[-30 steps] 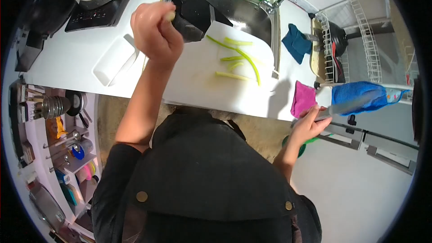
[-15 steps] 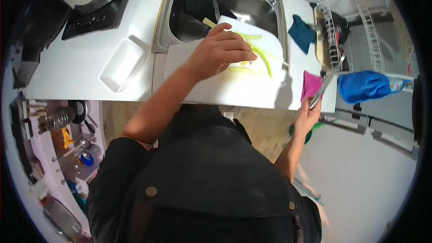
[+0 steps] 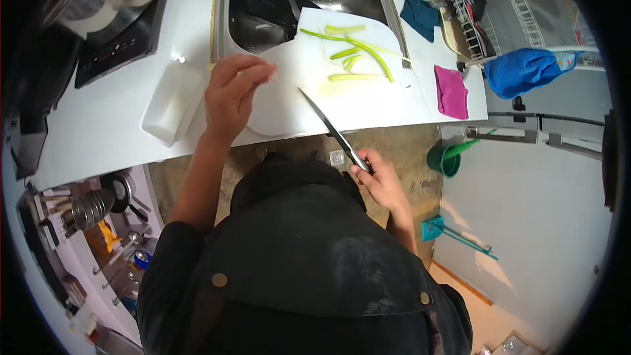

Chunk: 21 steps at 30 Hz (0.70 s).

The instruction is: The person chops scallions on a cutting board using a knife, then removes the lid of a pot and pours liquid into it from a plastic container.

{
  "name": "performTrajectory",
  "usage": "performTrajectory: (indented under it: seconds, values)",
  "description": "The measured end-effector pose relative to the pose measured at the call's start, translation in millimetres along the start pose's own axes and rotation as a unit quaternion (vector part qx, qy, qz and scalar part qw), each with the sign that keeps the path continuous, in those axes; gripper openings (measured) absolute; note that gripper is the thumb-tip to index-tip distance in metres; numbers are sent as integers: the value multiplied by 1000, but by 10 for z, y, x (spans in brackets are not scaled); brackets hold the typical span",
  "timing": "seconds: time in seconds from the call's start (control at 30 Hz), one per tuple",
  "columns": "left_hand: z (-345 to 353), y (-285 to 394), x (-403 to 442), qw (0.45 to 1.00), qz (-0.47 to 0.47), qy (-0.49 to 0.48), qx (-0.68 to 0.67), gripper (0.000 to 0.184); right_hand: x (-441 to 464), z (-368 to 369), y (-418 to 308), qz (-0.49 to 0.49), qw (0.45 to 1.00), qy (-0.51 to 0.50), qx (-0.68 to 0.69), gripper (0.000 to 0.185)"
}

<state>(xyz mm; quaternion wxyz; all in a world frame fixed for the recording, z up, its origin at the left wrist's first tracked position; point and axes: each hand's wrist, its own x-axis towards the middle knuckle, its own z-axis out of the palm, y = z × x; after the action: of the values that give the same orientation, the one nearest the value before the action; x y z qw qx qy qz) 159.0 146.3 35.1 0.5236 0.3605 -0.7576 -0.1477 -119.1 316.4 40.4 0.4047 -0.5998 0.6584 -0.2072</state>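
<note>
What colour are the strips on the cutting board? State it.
The strips are green to yellow-green, best seen in the head view.

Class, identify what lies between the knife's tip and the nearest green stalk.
In the head view, only bare white cutting board shows between knife and green stalk.

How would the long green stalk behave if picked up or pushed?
The long green stalk probably flexes, since it lies curved. It's likely light, being thin. On the white board, its bend may stop it rolling.
</note>
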Motion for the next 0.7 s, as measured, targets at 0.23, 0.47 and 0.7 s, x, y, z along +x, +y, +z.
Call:
performTrajectory:
  seconds: [0.23,0.47,0.7]
  values:
    - [-54,393,-229,994,56,27,89,20,110,-27,34,46,985,87,140,17]
    - [-258,530,-291,987,1,140,78,15,249,241,-377,-79,982,-150,-77,27]
    - [-479,316,-273,988,-19,149,20,15,558,91,-356,-16,989,-36,-145,23]
